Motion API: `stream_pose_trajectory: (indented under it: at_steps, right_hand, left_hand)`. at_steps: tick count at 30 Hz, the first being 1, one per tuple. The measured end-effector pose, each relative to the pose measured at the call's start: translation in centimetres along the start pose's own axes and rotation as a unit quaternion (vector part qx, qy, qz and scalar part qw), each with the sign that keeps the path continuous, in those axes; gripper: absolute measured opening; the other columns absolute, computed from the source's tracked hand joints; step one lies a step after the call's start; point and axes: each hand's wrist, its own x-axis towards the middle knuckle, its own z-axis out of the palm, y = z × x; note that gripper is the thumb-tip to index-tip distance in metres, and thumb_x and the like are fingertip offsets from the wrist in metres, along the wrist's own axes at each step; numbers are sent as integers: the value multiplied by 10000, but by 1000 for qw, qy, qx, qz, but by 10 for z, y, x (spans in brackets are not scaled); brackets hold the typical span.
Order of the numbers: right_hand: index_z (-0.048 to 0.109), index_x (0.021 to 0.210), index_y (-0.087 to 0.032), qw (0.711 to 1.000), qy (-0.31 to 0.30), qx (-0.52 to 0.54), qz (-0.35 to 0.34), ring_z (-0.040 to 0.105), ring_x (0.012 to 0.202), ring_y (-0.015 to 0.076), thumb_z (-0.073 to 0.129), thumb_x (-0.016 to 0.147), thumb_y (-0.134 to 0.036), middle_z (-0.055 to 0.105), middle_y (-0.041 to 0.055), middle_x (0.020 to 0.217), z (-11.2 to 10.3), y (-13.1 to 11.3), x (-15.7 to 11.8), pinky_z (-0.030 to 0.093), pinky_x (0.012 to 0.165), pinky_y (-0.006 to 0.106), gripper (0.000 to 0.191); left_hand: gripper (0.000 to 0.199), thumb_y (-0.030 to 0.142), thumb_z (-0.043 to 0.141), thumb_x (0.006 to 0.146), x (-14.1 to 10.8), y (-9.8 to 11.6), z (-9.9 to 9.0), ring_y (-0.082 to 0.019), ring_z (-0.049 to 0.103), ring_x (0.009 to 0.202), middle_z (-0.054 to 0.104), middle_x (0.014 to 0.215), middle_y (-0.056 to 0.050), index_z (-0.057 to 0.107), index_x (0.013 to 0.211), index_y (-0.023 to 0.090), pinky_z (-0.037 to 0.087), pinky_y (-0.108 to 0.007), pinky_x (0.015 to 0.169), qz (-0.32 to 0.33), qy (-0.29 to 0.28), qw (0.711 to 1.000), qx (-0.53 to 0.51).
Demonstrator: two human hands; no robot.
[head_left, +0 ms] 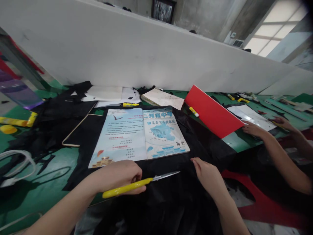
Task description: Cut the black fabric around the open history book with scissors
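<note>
Scissors (127,188), gripped in the left hand (122,176), point toward three o'clock; open book (127,137) at twelve; right hand (207,176) at four, on or above black cloth (156,209), its grip I can't tell.

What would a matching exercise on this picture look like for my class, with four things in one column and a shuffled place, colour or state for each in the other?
Things:
1. scissors
2. printed book
3. flat board
4. translucent bottle

Places, colours and states:
A. purple, at the left edge of the view
B. lying open on black fabric
C. plain red, to the right of the pages
D. held in the left hand, blades pointing right

Right pairs: 1-D, 2-B, 3-C, 4-A
</note>
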Motion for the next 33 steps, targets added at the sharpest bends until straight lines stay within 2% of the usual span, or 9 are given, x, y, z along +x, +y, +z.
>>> stream_pose_trajectory:
  at_steps: [3,6,11,14,19,23,27,30,33]
  right_hand:
    - [647,980,-200,1000,17,-6,4,693,702,198,365,938,-231,722,45,858,-2,-5,2,490,576,277,287]
    - [641,1028,-186,996,81,19,-14,686,802,207,380,943,-266,713,63,945,-3,-19,6,512,673,301,286]
    - [644,1025,-166,981,146,106,-74,658,898,200,428,941,-274,699,68,987,-2,-52,12,509,809,325,256]
    - [644,1019,-159,972,161,132,-107,655,886,194,458,932,-250,698,66,968,-2,-69,13,512,811,326,225]
    - [640,1018,-154,959,179,153,-156,657,863,191,477,924,-215,699,64,939,-1,-83,14,521,783,320,198]
    - [636,1030,-147,953,187,152,-181,666,841,192,480,922,-215,703,65,927,1,-86,15,532,756,310,202]
    - [643,1006,-149,949,205,141,-194,677,805,193,470,925,-237,709,65,903,-1,-86,16,541,719,298,211]
    - [647,992,-154,945,214,135,-208,683,769,185,465,925,-235,714,55,874,-2,-89,17,546,692,286,209]
    - [648,983,-151,939,214,138,-231,686,742,181,466,920,-221,717,54,851,-2,-93,18,550,671,278,205]
  left_hand:
    - [310,511,519,790,-12,-9,2,-142,550,570,654,674,7,640,758,227,295,-233,478,-16,32,999,-18]
    - [314,513,498,805,-13,-14,7,-145,555,610,637,688,10,607,820,219,348,-228,531,-49,94,991,-87]
    - [374,576,440,814,11,-20,13,-222,606,702,647,740,-40,545,789,218,379,-280,577,-222,264,938,-31]
    - [410,594,409,829,28,-31,15,-273,641,754,666,767,-86,543,847,207,408,-319,613,-289,300,909,24]
    - [421,544,434,842,44,-45,21,-312,658,774,672,798,-140,544,938,149,440,-347,619,-305,307,897,90]
    - [364,484,386,902,32,-52,15,-255,654,819,667,918,-110,550,1011,177,440,-313,674,-287,362,882,90]
    - [286,361,318,940,-4,-91,-4,-214,629,824,633,1004,-75,558,977,210,439,-295,719,-328,457,820,107]
    - [269,261,381,901,-28,-137,-13,-282,544,1051,595,1091,-139,527,1093,140,401,-336,889,-433,468,758,134]
    - [316,236,421,868,-38,-173,-13,-363,502,1091,566,1107,-225,521,1115,67,409,-415,878,-487,457,736,113]
